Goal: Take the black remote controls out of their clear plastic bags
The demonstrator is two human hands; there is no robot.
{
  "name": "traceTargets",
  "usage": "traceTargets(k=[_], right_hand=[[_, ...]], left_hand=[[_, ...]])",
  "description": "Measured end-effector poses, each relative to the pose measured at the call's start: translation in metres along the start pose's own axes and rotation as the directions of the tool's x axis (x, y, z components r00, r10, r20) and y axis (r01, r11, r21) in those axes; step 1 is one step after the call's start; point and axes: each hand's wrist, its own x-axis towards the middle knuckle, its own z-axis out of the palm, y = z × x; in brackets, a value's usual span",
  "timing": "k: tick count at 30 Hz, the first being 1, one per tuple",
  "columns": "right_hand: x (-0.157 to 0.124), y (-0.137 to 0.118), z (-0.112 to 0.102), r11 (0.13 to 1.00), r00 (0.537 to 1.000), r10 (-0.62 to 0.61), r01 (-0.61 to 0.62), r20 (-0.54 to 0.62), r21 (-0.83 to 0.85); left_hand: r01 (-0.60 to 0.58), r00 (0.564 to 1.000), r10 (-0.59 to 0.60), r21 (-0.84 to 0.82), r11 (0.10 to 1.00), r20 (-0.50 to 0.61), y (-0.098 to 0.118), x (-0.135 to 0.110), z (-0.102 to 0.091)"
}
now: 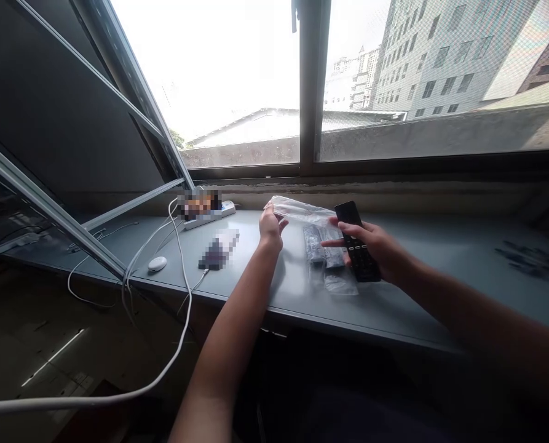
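Observation:
My right hand (371,240) grips a black remote control (358,246) with the thumb across its face, above the grey table. A clear plastic bag (302,211) stretches between my two hands. Its far left end is pinched in my left hand (272,226); the other end reaches my right fingers beside the remote, and whether they hold it is hard to see. Below, on the table, lie clear bags with dark remote-like things inside (315,246), partly hidden by my right hand.
On the table (237,280) to the left are a blurred-out device on a cable (216,251), a round white case (157,264) and a white power strip (209,215). White cables (182,320) hang over the front edge. A metal frame (136,111) leans at left. Dark items (532,261) lie far right.

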Motion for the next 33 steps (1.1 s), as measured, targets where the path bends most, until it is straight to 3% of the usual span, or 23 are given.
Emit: traceTargets(k=[9, 14, 18, 21, 25, 29, 33], right_hand=[[-0.002, -0.003, 0.001, 1.0, 1.0, 0.011, -0.011, 0.003, -0.003], [-0.005, -0.006, 0.003, 1.0, 0.999, 0.0, 0.0, -0.037, -0.005], [-0.008, -0.006, 0.004, 0.995, 0.998, -0.055, 0.051, -0.036, -0.084], [-0.009, -0.004, 0.002, 0.957, 0.986, -0.158, 0.164, 0.043, -0.239], [-0.011, 0.002, 0.0, 0.844, 0.939, -0.264, 0.336, 0.222, -0.417], [-0.015, 0.006, 0.002, 0.801, 0.909, -0.25, 0.387, 0.332, -0.457], [-0.015, 0.007, 0.005, 0.722, 0.85, -0.349, 0.513, 0.395, -0.465]], left_hand=[[-0.109, 0.991, 0.113, -0.049, 0.993, 0.07, 0.001, -0.001, -0.003], [-0.065, 0.996, 0.065, 0.004, 0.998, 0.053, -0.002, 0.003, -0.004], [0.057, 0.991, -0.059, 0.016, 0.998, 0.123, -0.004, 0.0, -0.002], [0.162, 0.977, -0.161, 0.006, 0.987, 0.136, -0.002, -0.006, 0.001], [0.232, 0.966, -0.224, -0.053, 0.971, 0.13, 0.002, -0.009, 0.002], [0.217, 0.969, -0.209, -0.046, 0.975, 0.13, 0.001, -0.004, -0.001], [0.245, 0.96, -0.241, -0.012, 0.969, 0.141, -0.004, -0.001, -0.001]])
